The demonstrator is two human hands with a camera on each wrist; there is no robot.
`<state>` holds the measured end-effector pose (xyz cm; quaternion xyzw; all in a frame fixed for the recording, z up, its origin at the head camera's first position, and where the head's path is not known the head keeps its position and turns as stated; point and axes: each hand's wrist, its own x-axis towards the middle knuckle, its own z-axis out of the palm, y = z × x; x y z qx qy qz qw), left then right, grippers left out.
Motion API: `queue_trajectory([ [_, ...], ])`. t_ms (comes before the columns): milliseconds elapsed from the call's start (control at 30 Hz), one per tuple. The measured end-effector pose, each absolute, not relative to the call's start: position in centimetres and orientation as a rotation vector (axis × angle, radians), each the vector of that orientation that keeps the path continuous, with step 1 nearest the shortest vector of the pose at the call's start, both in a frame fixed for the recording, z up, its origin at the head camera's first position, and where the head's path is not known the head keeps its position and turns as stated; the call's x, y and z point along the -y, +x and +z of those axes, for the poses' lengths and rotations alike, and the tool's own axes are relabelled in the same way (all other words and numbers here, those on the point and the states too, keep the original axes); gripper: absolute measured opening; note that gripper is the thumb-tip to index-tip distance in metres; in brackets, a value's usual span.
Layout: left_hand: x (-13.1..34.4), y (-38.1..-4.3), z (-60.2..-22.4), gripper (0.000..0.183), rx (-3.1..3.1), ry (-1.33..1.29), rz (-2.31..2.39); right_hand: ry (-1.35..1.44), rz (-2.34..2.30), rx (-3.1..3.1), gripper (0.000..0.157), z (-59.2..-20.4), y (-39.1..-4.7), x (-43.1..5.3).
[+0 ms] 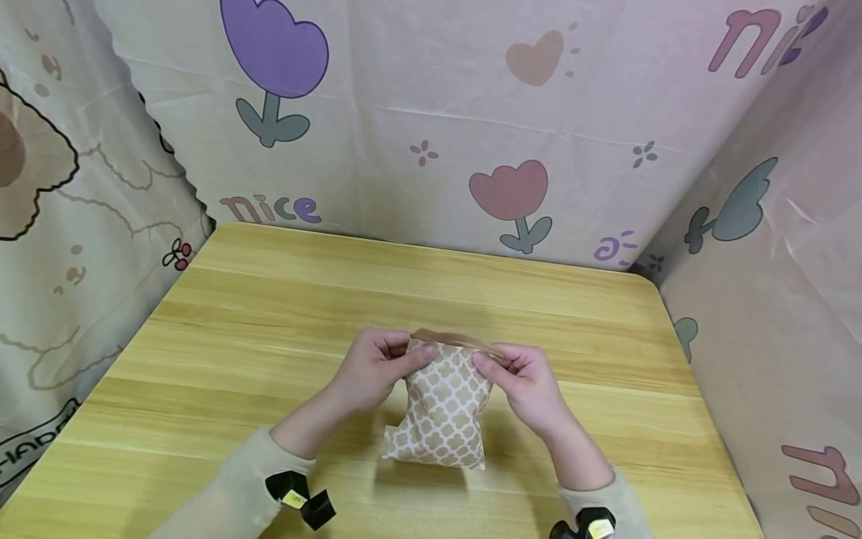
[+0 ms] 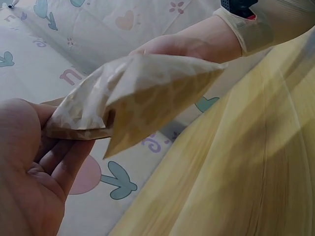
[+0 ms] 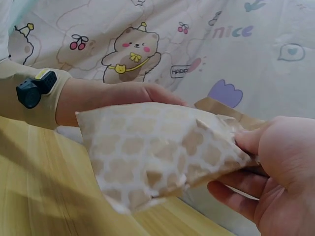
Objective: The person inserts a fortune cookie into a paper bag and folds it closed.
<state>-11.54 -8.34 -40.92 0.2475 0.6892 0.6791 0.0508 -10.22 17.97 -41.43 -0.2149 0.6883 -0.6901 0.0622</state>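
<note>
A brown paper bag with a white lattice print is held up over the table, its plain brown top edge folded over. My left hand pinches the bag's upper left corner, thumb on the printed front and fingers behind. At the upper right corner my right hand pinches it the same way. In the left wrist view the bag bulges, with a pointed bottom corner. The right wrist view shows the printed side of the bag and the brown flap near the right thumb. Its contents are hidden.
The wood-grain table spreads beneath both hands. Behind it hangs a printed cloth with tulips, and more cloth closes in the right side. Small black devices are strapped to both sleeves.
</note>
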Motion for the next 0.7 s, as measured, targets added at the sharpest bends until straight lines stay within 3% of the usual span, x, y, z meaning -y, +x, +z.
queue_trajectory([
  [267, 8.69, -11.63, -40.89, 0.027, -2.061, 0.770, 2.078, -0.726, -2.066, -2.127, 0.021, -41.43, -10.29, -18.45],
  [533, 9.27, -11.77, -41.06, 0.023, -1.903, 0.810, 2.097, -0.715, -2.055, -2.117, 0.022, -41.33, -10.25, -18.76],
  [700, 9.31, -11.87, -40.93, 0.014, -1.952, 0.695, 2.132, -0.664, -2.061, -2.122, 0.022, -41.26, -10.38, -18.91],
])
